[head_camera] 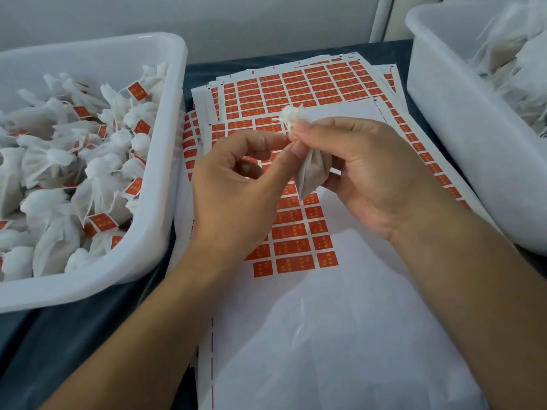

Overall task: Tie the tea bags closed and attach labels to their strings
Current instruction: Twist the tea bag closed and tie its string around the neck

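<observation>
Head view. One tea bag (310, 170) is held above the label sheets (296, 229), roughly midway between the two hands. Its long axis runs nearly upright with a slight lean: the gathered, ruffled neck points up and away from the person, and the filled pointed end hangs down toward them.

The right hand (376, 173) carries the bag. Its grip is pressed together on the neck: thumb and forefinger pinch the gathered fabric just under the ruffle, while the body of the bag lies against the curled lower fingers and palm.

The left hand (233, 184) meets the same neck from the left. Its forefinger and thumb are brought together at the gather, touching the right thumb tip. A short strand of string (276, 119) shows beside the ruffle; whether the left grip holds that string or the fabric cannot be told.

Judgement: the tying step is in hand, and no label is on this bag yet. The next move turns on the neck lying between both grips, so the string must be drawn sideways, across the bag's axis.

The left tub (165, 161) holds tied, labelled bags. The right tub (444, 93) holds white bags with no label visible. Both stand on the dark worktop (74, 329).
</observation>
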Demonstrator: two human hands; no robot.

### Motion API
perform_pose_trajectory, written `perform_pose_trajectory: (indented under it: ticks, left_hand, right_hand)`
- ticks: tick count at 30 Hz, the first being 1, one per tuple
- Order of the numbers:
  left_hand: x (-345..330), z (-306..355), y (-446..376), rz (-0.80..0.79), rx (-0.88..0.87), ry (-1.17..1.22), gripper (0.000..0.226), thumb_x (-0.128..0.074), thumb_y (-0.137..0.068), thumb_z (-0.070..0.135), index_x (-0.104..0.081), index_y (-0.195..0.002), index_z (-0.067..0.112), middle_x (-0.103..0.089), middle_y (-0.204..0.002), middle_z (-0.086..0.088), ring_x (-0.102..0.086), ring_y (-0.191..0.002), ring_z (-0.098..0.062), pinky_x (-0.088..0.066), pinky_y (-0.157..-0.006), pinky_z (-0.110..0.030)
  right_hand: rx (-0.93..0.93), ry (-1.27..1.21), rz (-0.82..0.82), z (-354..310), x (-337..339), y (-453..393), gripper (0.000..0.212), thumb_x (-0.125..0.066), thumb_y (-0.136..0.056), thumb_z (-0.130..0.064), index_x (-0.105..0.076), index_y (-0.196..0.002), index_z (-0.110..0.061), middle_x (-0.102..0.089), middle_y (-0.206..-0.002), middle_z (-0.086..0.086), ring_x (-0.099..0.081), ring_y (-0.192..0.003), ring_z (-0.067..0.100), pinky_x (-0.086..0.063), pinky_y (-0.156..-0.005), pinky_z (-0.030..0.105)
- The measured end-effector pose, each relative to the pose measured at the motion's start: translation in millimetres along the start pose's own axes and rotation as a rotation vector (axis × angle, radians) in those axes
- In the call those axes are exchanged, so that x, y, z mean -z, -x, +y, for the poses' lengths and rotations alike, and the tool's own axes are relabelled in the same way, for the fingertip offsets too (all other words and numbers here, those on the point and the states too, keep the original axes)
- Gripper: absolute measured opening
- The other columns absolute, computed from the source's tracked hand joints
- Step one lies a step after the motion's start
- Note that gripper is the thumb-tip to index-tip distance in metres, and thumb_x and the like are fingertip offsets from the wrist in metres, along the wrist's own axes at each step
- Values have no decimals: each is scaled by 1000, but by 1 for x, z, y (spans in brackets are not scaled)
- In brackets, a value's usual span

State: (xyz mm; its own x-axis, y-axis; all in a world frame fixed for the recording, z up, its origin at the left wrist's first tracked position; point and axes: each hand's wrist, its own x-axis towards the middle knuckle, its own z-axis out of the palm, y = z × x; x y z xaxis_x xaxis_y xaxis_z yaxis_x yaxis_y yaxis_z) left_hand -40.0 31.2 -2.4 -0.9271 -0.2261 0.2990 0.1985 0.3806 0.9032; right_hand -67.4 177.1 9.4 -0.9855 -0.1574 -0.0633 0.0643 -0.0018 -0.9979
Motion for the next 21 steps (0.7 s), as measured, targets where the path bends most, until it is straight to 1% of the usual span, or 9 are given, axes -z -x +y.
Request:
perform_pose_trajectory:
  ticks: [2, 4, 7, 9, 12, 16, 18, 19, 21]
  left_hand:
    - [-1, 1, 1, -5, 32, 42, 21, -72, -88, 48, -75, -100, 30, -73, -93, 15, -70, -85, -11, -58, -69, -17]
    - [-2, 2, 2, 6, 40, 54, 23, -73, -87, 49, -73, -103, 32, -72, -94, 15, -70, -85, -11, -58, -68, -16]
    - [-2, 4, 2, 14, 13, 45, 21, -75, -86, 50, -70, -103, 38, -69, -94, 19, -69, -86, -6, -55, -64, -13]
    - [0, 4, 2, 5, -11, 38, 19, -76, -87, 47, -69, -103, 40, -67, -93, 23, -67, -87, -2, -53, -63, -10]
    - [4, 2, 0, -22, -52, 27, 17, -77, -88, 41, -69, -104, 39, -67, -94, 25, -65, -87, -1, -54, -66, -13]
    - [9, -2, -3, -39, -48, 35, 10, -76, -92, 32, -74, -101, 37, -72, -92, 18, -66, -85, -8, -59, -73, -21]
    - [8, -3, -3, -47, -18, 69, 9, -74, -94, 29, -76, -101, 33, -75, -93, 15, -69, -88, -12, -62, -78, -28]
    - [8, -3, -3, -44, -5, 78, 9, -74, -94, 30, -77, -102, 32, -75, -94, 14, -70, -90, -12, -62, -80, -27]
    - [7, -2, -3, -38, 5, 86, 11, -73, -94, 34, -78, -103, 30, -76, -94, 15, -70, -91, -10, -60, -79, -21]
  right_hand:
    - [-36, -60, -18, 0, 1, 0, 18, -70, -93, -36, -79, -102, -24, -76, -101, -8, -72, -105, 14, -61, -92, 39]
    - [-58, -103, -30, 0, 1, 0, 15, -71, -92, -36, -78, -100, -26, -76, -102, -7, -73, -105, 15, -61, -91, 40]
    - [-100, -182, -39, 1, 0, 0, 9, -71, -93, -33, -75, -100, -30, -76, -104, -6, -73, -105, 17, -61, -91, 41]
    - [-119, -222, -36, 1, 0, 0, 10, -71, -93, -31, -73, -102, -32, -76, -104, -7, -73, -105, 16, -61, -91, 41]
    - [-125, -234, -39, 1, -1, 1, 12, -72, -92, -30, -72, -103, -32, -76, -103, -7, -73, -104, 16, -61, -90, 40]
    - [-106, -116, -16, 0, -3, 0, 17, -69, -94, -33, -74, -109, -26, -74, -111, -4, -70, -109, 21, -58, -97, 43]
    - [-68, -9, 14, -1, -4, 1, 19, -68, -94, -39, -77, -103, -25, -75, -104, -7, -71, -106, 19, -56, -99, 43]
    - [-40, 46, 33, -2, -4, 1, 20, -68, -93, -41, -78, -97, -25, -76, -97, -9, -72, -103, 18, -56, -100, 43]
    - [24, 143, 73, -2, -5, 1, 21, -68, -93, -43, -78, -87, -26, -76, -85, -11, -73, -94, 13, -57, -98, 41]
